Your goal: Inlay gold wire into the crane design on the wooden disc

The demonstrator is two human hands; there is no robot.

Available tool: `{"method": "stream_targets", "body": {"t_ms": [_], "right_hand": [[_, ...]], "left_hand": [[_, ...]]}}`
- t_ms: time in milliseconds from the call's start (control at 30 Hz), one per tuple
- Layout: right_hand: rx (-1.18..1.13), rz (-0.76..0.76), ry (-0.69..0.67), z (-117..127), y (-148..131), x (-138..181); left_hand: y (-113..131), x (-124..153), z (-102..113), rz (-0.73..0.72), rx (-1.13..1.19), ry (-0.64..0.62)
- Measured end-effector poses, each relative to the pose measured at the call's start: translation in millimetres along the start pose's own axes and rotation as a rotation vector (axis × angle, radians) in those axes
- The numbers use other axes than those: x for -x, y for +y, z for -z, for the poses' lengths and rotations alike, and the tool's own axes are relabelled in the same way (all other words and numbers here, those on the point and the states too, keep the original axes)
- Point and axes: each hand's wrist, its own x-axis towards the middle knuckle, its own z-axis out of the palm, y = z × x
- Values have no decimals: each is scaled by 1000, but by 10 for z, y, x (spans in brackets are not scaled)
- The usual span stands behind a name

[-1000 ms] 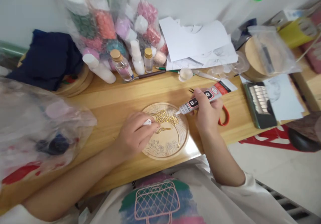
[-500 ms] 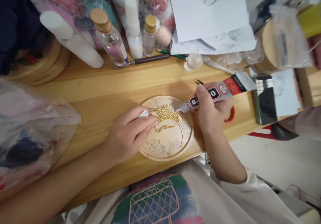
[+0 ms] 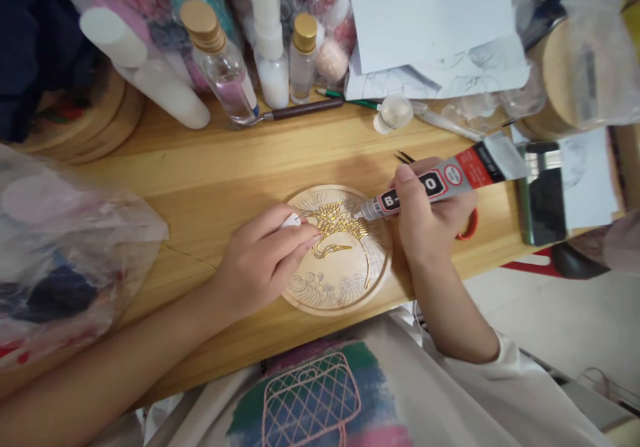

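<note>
A round wooden plaque (image 3: 345, 270) lies on the table, printed with fine wave and feather lines. Raised gold outlining forms a crane (image 3: 334, 222) across it. My right hand (image 3: 425, 217) grips a grey, red and black glue tube (image 3: 473, 167), tilted so its nozzle points at the crane's right wing; whether the tip touches cannot be made out. My left hand (image 3: 265, 253) rests over the plaque's left edge. Between its fingers is a small white cap (image 3: 291, 220), and its fingertips are close to the gold lines.
Black tweezer tips (image 3: 404, 157) and an orange-red ring (image 3: 469, 225) show by my right hand. Behind stand bottles (image 3: 225, 77), a dark-handled tool (image 3: 303, 110), and papers (image 3: 435, 20). A phone (image 3: 545, 200) lies right, a plastic bag (image 3: 75, 233) left.
The whole view has shifted slightly, so things sit a little further right and higher. Both hands keep nearly the same place over the plaque, the nozzle still near the wing.
</note>
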Motion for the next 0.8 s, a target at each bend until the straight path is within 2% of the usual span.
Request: {"method": "stream_targets", "body": {"t_ms": [167, 533, 800], "right_hand": [[26, 18, -3, 2, -19, -1], [-30, 122, 15, -14, 35, -15], [-16, 143, 11, -7, 40, -18]], "left_hand": [[10, -8, 4, 24, -4, -16], [-2, -9, -4, -29, 12, 20], [2, -25, -4, -37, 27, 16]]}}
